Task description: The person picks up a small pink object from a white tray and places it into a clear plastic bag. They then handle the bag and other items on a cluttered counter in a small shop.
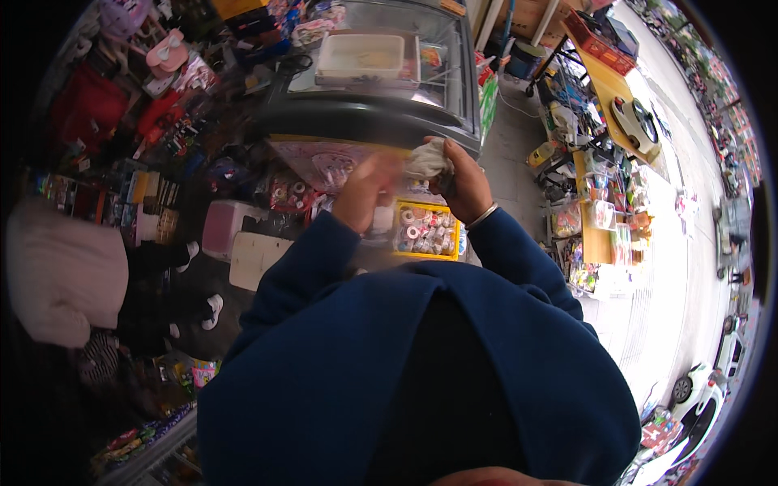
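A crumpled whitish-grey cloth (429,159) is bunched in my right hand (467,185), which wears a bangle at the wrist. My left hand (366,189) is held beside the cloth, blurred, and its fingers are hard to make out. Both hands are in front of a glass-topped display freezer (371,115) with a thick dark front edge. On its glass lid rests a shallow white tray (361,53). Below my hands, a yellow plastic crate (457,243) holds several rolls and small wrapped items.
Left of me are a pink-and-white stool (223,228) and a pale stool top (258,258). Another person in a light top (73,273) is farther left, near crowded shelves. At right, a wooden table (598,91) carries a toy car (635,127), beside racks of packaged goods.
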Motion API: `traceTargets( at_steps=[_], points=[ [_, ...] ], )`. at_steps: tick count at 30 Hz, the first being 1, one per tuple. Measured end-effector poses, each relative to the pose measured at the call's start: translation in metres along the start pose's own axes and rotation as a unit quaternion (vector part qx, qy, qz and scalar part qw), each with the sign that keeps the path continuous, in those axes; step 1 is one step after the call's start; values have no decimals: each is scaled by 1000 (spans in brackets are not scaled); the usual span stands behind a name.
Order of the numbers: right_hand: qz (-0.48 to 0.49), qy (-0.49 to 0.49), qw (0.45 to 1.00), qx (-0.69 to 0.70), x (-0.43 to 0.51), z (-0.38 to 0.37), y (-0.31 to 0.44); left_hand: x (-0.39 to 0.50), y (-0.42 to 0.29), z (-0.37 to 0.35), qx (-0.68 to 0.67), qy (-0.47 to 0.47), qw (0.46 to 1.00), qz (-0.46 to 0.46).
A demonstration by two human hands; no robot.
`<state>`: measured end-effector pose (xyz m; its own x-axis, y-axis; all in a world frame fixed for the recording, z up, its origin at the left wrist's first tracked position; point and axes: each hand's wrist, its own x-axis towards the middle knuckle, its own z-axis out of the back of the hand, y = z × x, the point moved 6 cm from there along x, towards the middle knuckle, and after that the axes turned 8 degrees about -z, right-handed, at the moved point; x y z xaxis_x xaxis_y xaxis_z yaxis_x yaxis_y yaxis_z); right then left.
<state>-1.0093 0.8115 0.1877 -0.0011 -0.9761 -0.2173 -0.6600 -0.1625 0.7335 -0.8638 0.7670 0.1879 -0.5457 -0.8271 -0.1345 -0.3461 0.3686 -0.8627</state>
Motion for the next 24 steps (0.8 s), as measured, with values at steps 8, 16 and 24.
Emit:
traceTargets(
  at_steps=[8,16,24],
  points=[
    [-37,14,979,-199,36,-30,-18,-1,-32,56,-81,-30,995,-56],
    [-85,67,994,0,60,-46,-26,-1,-44,92,-86,-56,994,-43],
    [-56,67,996,-7,69,-54,-23,5,-50,104,-160,-33,983,-78]
  ],
)
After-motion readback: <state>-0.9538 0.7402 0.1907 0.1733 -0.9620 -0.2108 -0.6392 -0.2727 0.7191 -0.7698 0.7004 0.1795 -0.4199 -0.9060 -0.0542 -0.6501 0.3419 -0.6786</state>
